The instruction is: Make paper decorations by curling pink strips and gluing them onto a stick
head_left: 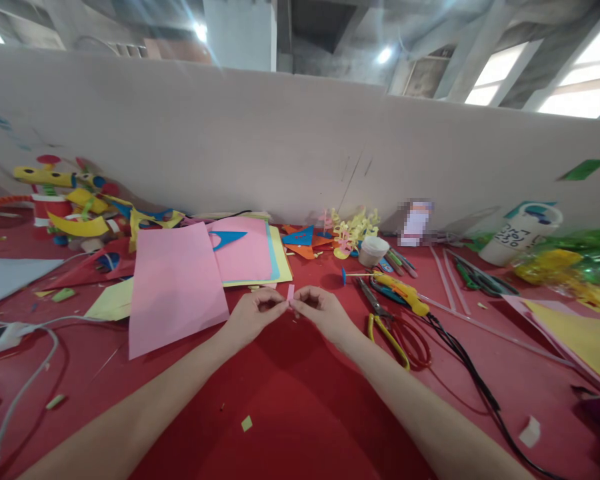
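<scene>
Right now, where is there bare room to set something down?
The widest bare red tabletop lies between the left forearm and right forearm, around a small yellow-green scrap. A smaller patch lies between the white cable and left forearm, below the large pink sheet. Right of the right hand, glue gun and scissors crowd it.

wht bottle (pixel 501 251), blk lettering (pixel 513 235), illegible txt

Yellow glue gun (pixel 400 291) just right of your right hand, red-handled scissors (pixel 414 339) nearer you, white lidded cup (pixel 373 251) beyond that hand, white power strip (pixel 1 339) well left of your left hand
</scene>
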`<state>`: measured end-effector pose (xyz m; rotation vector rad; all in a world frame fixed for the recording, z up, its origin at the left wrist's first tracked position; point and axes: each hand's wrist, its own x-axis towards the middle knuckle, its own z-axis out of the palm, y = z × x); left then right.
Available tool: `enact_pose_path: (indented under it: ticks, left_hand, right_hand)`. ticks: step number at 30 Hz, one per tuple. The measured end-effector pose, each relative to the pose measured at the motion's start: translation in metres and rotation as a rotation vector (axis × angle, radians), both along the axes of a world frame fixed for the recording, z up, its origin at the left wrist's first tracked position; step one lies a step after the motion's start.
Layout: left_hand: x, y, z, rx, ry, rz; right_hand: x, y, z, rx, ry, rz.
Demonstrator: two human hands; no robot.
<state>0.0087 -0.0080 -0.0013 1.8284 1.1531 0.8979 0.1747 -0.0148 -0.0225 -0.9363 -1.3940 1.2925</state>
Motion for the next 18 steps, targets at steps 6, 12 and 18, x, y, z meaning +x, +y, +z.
enact_pose_path:
  ticks: [6, 12, 18]
  left_hand:
    - [0.0007, -0.0011, -0.0011, 0.049, 0.014, 0.007]
    - [-0.0005, -0.0039, -0.0025, 0.275, 0.124, 0.038]
    - [-0.0019, -0.0076, -0.0036, 0.671, 0.312, 0.037]
  right_hand:
    - [0.0001, -0.0010, 0.0000, 0.043, -0.070, -0.067]
    - [0.0005, -0.0022, -0.0011, 0.120, -0.180, -0.108]
    - [-0.0012, -0.0005, -0.0025, 0.043, -0.060, -0.097]
